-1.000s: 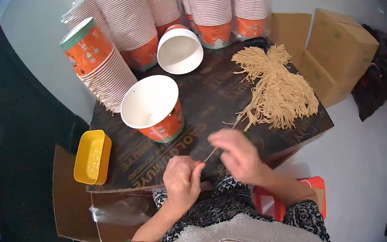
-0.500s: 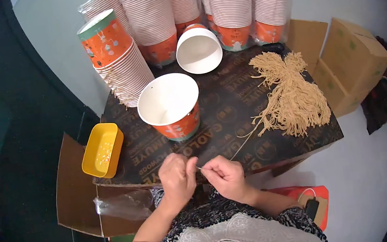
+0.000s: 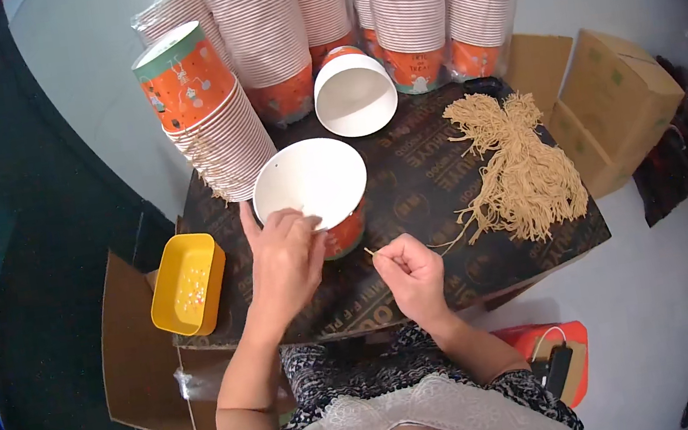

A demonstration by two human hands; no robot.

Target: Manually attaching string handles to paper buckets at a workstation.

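Note:
A white-lined paper bucket [image 3: 329, 173] with an orange and green printed outside stands before me, slightly tilted. My left hand [image 3: 283, 250] is at its near rim: fingers reach over the edge, the thumb seems to stay outside, and one finger points away to the left. My right hand [image 3: 412, 271] pinches the end of a thin tan string [image 3: 452, 245] between thumb and forefinger, to the right of the bucket. That string runs right toward a bundle of tan strings [image 3: 523, 172] on the table.
A yellow tray [image 3: 213, 273] holding small pale bits sits at the left table edge. Behind are a leaning stack of paper buckets [image 3: 219, 136], a bucket on its side [image 3: 356, 97] and bagged stacks [image 3: 411, 3]. Cardboard boxes [image 3: 623, 105] stand on the right.
My hands have parted. The left hand has moved up and left to the bucket's rim; the right has moved slightly right and up, still pinching the string. The bucket has shifted a little.

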